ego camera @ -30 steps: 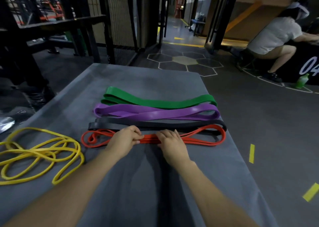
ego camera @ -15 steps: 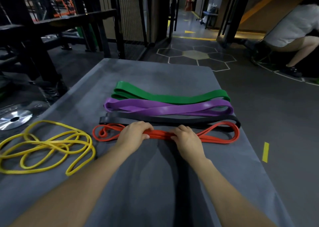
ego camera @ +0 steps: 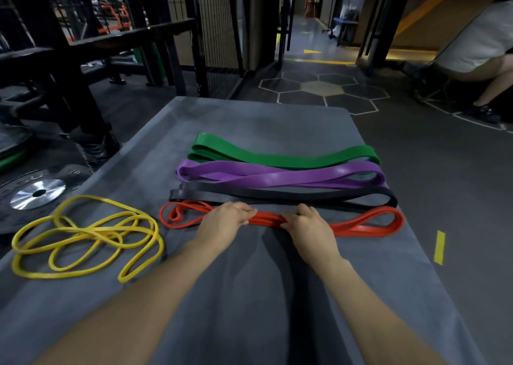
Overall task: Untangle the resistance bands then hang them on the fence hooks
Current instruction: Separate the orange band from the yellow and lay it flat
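Gym floor and black fencing (ego camera: 216, 31) stood beyond the grey padded bench (ego camera: 249, 295) I worked on, chosen, I judge, because its flat top let each band lie out straight. Four bands lay in parallel rows across it, ready for hanging: green band (ego camera: 283, 157) farthest, then purple band (ego camera: 277, 177), black band (ego camera: 277, 193), and red band (ego camera: 366, 227) nearest me. Off to my left the yellow band (ego camera: 86, 237) sat in a loose tangle, not yet sorted. My left hand (ego camera: 222, 225) and right hand (ego camera: 308, 228) lay side by side, fingers curled round the gathered middle of the red band.
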Demonstrator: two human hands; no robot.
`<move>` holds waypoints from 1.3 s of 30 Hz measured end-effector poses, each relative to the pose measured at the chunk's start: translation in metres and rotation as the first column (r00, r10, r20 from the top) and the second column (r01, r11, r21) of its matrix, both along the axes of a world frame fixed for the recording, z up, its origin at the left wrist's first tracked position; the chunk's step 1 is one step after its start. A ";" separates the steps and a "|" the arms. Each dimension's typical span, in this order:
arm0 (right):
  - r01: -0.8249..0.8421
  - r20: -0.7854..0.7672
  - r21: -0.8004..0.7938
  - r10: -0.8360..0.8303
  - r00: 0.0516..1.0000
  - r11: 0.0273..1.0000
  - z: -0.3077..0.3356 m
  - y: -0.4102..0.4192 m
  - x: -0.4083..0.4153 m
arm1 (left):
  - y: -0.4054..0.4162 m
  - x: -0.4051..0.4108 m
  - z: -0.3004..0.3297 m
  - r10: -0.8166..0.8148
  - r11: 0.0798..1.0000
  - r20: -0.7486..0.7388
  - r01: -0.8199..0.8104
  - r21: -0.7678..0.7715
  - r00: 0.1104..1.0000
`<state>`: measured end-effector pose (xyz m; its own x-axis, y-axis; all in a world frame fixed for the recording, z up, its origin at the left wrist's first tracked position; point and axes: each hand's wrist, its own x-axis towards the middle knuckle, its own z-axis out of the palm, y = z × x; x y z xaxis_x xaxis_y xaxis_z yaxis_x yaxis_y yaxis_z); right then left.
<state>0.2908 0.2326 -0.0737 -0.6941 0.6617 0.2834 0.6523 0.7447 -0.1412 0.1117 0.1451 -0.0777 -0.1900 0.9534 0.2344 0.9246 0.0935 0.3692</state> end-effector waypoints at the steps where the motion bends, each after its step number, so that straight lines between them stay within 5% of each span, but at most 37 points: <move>1: 0.015 0.017 0.022 -0.015 1.000 1.000 0.000 0.000 -0.001 | 0.000 0.001 0.001 0.003 1.000 -0.002 -0.003 -0.013 1.000; 10: 0.097 0.233 0.025 -0.100 0.967 0.995 0.016 0.007 0.020 | 0.003 0.001 -0.003 0.079 0.997 0.113 -0.077 -0.022 0.990; 17: 0.102 0.193 -0.103 -0.081 0.978 0.989 0.015 0.009 0.021 | 0.003 0.000 -0.005 0.042 0.999 0.100 -0.039 -0.024 0.994; 25: 0.019 0.118 -0.139 -0.002 0.993 0.990 0.011 -0.003 0.006 | -0.006 0.005 0.007 -0.004 0.995 -0.148 -0.012 -0.104 0.989; 34: -0.133 0.092 -0.094 0.142 0.986 0.987 0.030 -0.041 -0.050 | -0.060 -0.035 0.027 0.173 0.984 -0.145 -0.166 0.058 0.974; 39: -0.122 0.034 -0.094 0.125 0.992 0.988 0.011 -0.055 -0.081 | -0.089 -0.064 0.024 0.185 0.978 -0.291 -0.204 -0.035 0.939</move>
<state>0.2098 0.1781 -0.0624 -0.7815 0.5921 0.1965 0.5625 0.8050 -0.1884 0.0477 0.0558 -0.0539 -0.3073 0.9192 0.2464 0.9516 0.2965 0.0807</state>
